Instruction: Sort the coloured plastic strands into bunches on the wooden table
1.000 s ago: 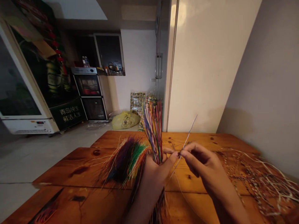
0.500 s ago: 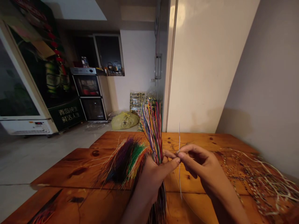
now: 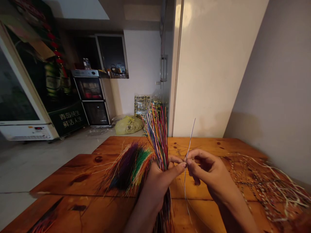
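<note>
Glass-front cab at back had red items in upper section, blurry; lower one too dark to tell. Fridge at far L: contents too dim. Yellow plastic bag on floor: thin, crinkly, bulging, contents unclear.

L hand was closed round upright bundle of multicol. strands, thin & fairly straight, tips fanned out above fist; its thumb tip met R hand. That one pinched pale strand btwn fingertips, just R of bundle; strand thin, slightly tilted, ends sticking out above & below. Table under both: glossy wood planks, dark knots. Loose strand pile, purple/green/orange, wispy, lay L of bundle; tangled cords, pale + speckled, to R.
</note>
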{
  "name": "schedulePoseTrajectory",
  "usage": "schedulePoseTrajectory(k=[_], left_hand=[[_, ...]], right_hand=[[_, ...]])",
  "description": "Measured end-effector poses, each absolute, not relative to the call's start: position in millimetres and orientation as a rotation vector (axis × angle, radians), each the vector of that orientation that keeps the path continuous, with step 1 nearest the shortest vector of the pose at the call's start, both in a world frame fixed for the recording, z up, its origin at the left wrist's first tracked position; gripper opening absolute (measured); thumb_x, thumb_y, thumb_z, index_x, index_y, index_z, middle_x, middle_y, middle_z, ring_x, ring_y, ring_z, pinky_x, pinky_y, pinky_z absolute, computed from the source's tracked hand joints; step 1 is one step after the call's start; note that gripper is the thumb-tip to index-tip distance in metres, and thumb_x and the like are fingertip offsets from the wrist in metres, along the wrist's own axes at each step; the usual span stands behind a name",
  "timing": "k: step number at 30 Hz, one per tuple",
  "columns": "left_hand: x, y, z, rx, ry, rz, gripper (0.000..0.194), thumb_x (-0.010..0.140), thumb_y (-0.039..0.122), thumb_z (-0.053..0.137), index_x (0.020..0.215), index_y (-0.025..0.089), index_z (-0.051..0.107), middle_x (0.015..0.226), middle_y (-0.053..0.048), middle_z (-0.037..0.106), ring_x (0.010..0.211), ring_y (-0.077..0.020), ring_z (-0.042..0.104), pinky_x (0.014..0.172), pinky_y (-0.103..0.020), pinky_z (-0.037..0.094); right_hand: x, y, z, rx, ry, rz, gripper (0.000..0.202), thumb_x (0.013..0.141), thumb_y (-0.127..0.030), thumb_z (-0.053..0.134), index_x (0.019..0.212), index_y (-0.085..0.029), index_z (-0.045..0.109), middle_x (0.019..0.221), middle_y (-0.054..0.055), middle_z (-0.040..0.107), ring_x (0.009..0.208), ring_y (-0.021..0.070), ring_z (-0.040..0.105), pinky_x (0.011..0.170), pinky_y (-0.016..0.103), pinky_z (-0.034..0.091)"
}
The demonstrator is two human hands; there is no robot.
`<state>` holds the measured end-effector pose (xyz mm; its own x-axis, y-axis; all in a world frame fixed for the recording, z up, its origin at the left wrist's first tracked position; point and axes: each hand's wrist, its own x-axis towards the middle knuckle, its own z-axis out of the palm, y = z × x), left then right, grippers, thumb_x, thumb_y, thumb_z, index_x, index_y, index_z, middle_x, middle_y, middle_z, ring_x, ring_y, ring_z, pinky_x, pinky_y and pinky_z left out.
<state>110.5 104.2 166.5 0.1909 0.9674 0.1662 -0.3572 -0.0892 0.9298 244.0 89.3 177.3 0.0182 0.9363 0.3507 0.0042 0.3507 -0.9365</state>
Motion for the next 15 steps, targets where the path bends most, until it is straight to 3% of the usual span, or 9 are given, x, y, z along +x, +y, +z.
schedulePoseTrajectory(k=[7,15], left_hand=[[112.6,103.0,167.1,1.187,0.778,1.315,0.018,0.062,0.03,0.071,0.061,0.016,0.059,0.051,0.007,0.033,0.05,-0.007,0.03,0.051,-0.022,0.024],[113.7,103.9,164.0,1.227,0.764,1.305,0.015,0.063,0.029,0.069,0.063,0.016,0.061,0.055,0.005,0.04,0.055,-0.0092,0.037,0.057,-0.022,0.031]], right_hand=[[243.0,88.5,177.6,-0.968,-1.357,0.896,0.013,0.068,-0.027,0.069,0.071,-0.019,0.059,0.058,-0.005,0.047,0.045,0.0062,0.039,0.036,0.016,0.036],[242.8,88.9,176.4,-0.963,-1.369,0.815,0.008,0.07,-0.022,0.063,0.07,-0.019,0.055,0.061,-0.005,0.046,0.047,0.0058,0.037,0.038,0.016,0.037]])
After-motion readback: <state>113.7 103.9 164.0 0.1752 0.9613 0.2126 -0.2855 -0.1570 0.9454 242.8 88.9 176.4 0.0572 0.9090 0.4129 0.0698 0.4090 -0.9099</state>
